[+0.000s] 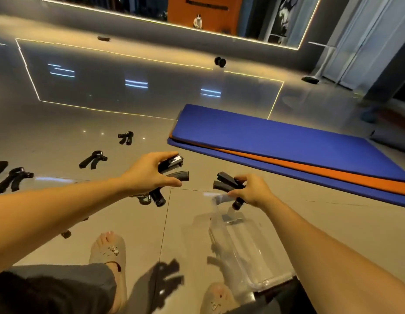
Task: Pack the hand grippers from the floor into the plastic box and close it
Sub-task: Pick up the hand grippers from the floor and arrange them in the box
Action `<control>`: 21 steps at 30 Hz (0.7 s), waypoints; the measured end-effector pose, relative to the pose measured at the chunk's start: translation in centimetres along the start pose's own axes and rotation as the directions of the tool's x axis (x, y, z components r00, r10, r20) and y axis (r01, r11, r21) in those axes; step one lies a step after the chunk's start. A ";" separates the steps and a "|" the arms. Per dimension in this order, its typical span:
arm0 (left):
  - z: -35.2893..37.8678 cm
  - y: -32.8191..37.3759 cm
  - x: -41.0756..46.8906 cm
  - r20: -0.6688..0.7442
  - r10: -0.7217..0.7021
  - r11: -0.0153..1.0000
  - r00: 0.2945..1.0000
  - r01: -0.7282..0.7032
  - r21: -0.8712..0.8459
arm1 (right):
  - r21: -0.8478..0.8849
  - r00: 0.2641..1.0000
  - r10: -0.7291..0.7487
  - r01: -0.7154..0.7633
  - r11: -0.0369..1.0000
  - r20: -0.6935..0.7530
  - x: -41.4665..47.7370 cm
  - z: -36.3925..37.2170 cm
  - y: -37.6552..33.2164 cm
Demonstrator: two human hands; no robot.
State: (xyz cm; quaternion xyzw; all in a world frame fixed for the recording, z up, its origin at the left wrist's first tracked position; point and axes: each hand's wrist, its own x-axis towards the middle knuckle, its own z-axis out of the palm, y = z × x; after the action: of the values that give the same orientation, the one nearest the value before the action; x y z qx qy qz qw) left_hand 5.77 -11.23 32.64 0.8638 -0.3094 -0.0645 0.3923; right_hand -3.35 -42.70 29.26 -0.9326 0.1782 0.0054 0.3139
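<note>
**Both grips loaded; box lies at 6 o'clock of the right grip.**

The floor (83, 114) is glossy grey tile, with a blue-and-orange foam mat (276, 141) at 2 o'clock. The box (249, 252) is clear rigid plastic and stands on the floor at 5 o'clock. Its long axis runs from 11 to 5, and its lid cannot be made out. The right grip (253, 189) hangs just above the box's far end, fingers curled round a black gripper (226, 183) with ribbed handles. The left grip (149, 175), at 9 o'clock of the right, is clamped on black-and-silver grippers (174, 164), count unclear. The right grip is judged nearer, needing only a lowering toward 6 o'clock. The left must travel toward 4 o'clock. Loose grippers (93, 158) lie on the floor from 9 to 10 o'clock, well apart from the box.
</note>
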 end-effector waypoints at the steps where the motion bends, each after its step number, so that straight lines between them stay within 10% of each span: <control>1: 1.0 -0.6 0.9 0.043 -0.006 1.000 0.999 0.006 -0.002 | -0.009 0.999 0.031 -0.031 0.999 0.018 0.2 0.7 1.8; 8: 8.2 -3.7 5.5 0.239 0.036 0.998 0.970 -0.025 -0.050 | -0.021 0.972 0.233 -0.233 0.972 -0.010 1.2 4.5 12.6; 21: 12.0 -9.1 12.8 0.296 0.011 1.000 0.955 -0.016 0.013 | 0.071 0.988 0.143 -0.147 0.987 0.058 8.8 12.3 12.4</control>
State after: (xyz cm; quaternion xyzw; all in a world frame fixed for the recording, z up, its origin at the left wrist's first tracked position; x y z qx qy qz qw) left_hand 16.20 -21.84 19.60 0.8453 -0.3710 -0.1881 0.3353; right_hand 1.96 -47.56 11.10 -0.9043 0.2373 0.0460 0.3518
